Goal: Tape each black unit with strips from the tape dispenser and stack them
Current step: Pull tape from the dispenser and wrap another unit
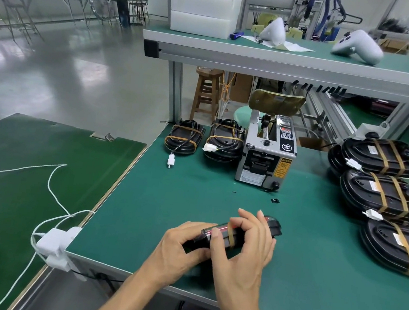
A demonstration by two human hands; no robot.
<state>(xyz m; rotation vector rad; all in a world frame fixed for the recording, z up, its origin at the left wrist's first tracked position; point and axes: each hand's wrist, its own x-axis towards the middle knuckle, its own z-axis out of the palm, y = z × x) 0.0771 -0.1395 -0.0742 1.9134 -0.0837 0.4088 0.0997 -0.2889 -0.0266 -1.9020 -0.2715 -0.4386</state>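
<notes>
Both hands, left hand [179,243] and right hand [244,247], curl their fingers around a black unit [273,226] at 6 o'clock of the tape dispenser [266,156].

Bright, even light falls from overhead across my green bench [194,191], so shadows are faint; only a soft dark patch sits under my hands. Toward ten o'clock the grey floor [80,73] shines with pale window glare. Straight rails bow near the edges from my wide lens. At two o'clock the white shapes [358,46] on the shelf look smeared and soft.
</notes>
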